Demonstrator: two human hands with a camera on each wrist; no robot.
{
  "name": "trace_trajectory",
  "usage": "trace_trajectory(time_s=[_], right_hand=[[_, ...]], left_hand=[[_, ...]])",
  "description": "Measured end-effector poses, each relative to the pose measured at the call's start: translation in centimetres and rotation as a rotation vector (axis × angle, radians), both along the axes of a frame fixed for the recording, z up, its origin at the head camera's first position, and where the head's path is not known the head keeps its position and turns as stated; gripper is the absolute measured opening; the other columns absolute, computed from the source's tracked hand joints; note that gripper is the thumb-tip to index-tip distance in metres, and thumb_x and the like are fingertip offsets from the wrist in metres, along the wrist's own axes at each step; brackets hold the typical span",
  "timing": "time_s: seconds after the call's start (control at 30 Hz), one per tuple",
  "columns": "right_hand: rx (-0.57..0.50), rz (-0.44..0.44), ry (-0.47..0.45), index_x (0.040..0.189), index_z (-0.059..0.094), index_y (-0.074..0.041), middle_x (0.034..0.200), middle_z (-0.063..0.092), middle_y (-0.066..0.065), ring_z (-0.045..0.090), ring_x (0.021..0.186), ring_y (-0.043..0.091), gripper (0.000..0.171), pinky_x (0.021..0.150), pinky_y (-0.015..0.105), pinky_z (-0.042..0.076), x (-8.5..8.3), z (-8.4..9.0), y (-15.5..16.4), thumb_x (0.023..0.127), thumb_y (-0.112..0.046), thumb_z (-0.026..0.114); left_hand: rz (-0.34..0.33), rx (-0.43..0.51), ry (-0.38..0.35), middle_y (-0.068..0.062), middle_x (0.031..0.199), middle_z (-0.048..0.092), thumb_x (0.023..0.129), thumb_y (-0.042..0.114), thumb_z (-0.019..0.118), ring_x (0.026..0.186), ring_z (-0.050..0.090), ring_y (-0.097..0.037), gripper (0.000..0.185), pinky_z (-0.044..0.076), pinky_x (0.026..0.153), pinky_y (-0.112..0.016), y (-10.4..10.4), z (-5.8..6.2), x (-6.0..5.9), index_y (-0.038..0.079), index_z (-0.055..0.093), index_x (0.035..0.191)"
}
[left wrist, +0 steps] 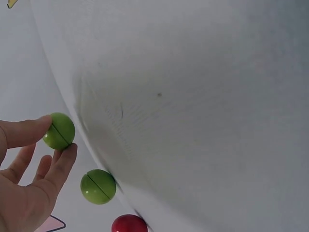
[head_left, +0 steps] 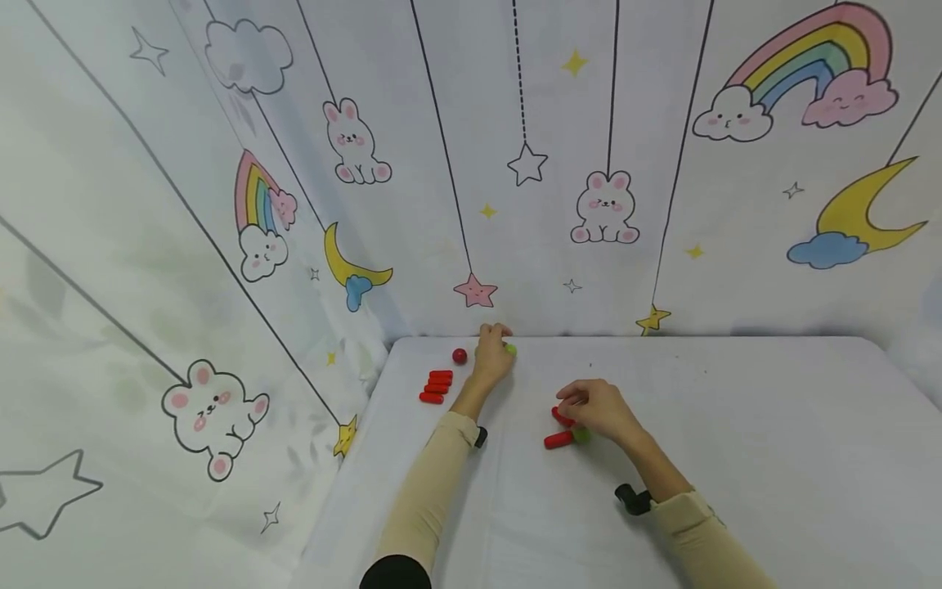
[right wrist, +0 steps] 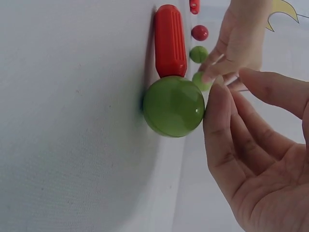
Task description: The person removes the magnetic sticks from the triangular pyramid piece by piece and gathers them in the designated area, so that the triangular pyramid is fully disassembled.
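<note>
My left hand reaches to the table's back edge and pinches a small green ball between thumb and fingertip. Beside it on the table lie a second green ball and a red ball. My right hand hovers mid-table, fingers relaxed and holding nothing in the right wrist view. One fingertip sits right against a larger green ball, which touches the end of a red cylinder. Another red piece shows by the fingertips in the head view; contact is unclear.
Several red cylinders lie in a row at the table's back left corner, near the red ball. A white cloth covers the table. Cartoon-printed fabric walls close in the back and left sides.
</note>
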State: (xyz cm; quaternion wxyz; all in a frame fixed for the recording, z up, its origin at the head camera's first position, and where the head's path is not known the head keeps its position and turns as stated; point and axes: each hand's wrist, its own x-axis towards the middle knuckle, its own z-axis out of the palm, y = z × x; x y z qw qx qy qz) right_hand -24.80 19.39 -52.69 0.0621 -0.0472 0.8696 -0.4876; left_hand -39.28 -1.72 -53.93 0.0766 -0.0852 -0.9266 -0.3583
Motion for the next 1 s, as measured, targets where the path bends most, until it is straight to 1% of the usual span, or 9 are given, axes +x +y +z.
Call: trace_trajectory(time_s=[0.1,0.33,0.53,0.73,0.8,0.87,1.0], right_hand=[[0.003,-0.003,0.002,0.118,0.073,-0.002,0.096,0.073,0.004,0.07,0.076,0.019,0.025,0.071,0.033,0.061,0.0,0.1,0.1,0.095,-0.013,0.075],[-0.006,-0.003,-0.01,0.119,0.072,0.0,0.099,0.073,0.007,0.069,0.084,0.02,0.029,0.071,0.035,0.062,0.4,0.6,0.5,0.093,-0.01,0.075],[0.066,-0.019,-0.042,0.119,0.071,0.0,0.098,0.073,0.006,0.068,0.083,0.019,0.032,0.068,0.033,0.061,0.4,0.7,0.6,0.092,-0.014,0.079],[0.129,-0.015,-0.076,0.117,0.072,0.001,0.096,0.072,0.008,0.067,0.079,0.02,0.032,0.063,0.034,0.061,0.6,0.9,0.7,0.09,-0.014,0.08],[0.145,-0.01,-0.091,0.117,0.072,0.001,0.097,0.071,0.009,0.067,0.08,0.02,0.033,0.063,0.035,0.062,0.6,0.8,0.7,0.088,-0.013,0.081],[0.152,-0.006,-0.107,0.117,0.072,0.001,0.098,0.071,0.009,0.067,0.081,0.02,0.035,0.064,0.035,0.062,0.6,0.7,0.7,0.087,-0.013,0.083],[0.155,0.006,-0.118,0.118,0.071,0.001,0.101,0.071,0.01,0.068,0.082,0.021,0.037,0.065,0.036,0.063,0.6,0.6,0.7,0.086,-0.013,0.085]], left_hand=[[0.008,-0.016,-0.006,-0.014,0.131,0.051,0.089,-0.006,0.067,0.112,0.065,-0.026,0.041,0.056,0.092,-0.04,0.0,0.1,0.0,0.007,0.063,0.127],[0.003,-0.008,-0.021,-0.015,0.132,0.05,0.092,-0.006,0.066,0.113,0.065,-0.026,0.04,0.056,0.091,-0.038,-0.1,-0.1,0.1,0.006,0.062,0.13],[0.001,-0.034,-0.035,-0.014,0.132,0.05,0.092,-0.005,0.067,0.114,0.064,-0.025,0.04,0.056,0.092,-0.037,-0.3,-0.1,0.1,0.006,0.062,0.129],[-0.014,-0.058,-0.028,-0.014,0.129,0.051,0.092,-0.003,0.069,0.105,0.062,-0.026,0.039,0.055,0.094,-0.037,-0.5,0.1,0.2,0.005,0.062,0.13],[-0.024,-0.05,-0.037,-0.014,0.129,0.051,0.092,-0.002,0.069,0.105,0.06,-0.026,0.04,0.054,0.096,-0.037,-0.7,0.1,0.2,0.005,0.062,0.131],[-0.028,-0.027,-0.039,-0.014,0.13,0.05,0.092,-0.002,0.069,0.109,0.059,-0.026,0.041,0.053,0.098,-0.039,-0.8,0.2,0.3,0.004,0.061,0.132],[-0.023,0.082,-0.004,-0.014,0.129,0.049,0.087,-0.007,0.07,0.117,0.058,-0.028,0.044,0.052,0.101,-0.04,-1.2,0.5,0.3,0.002,0.062,0.129]])
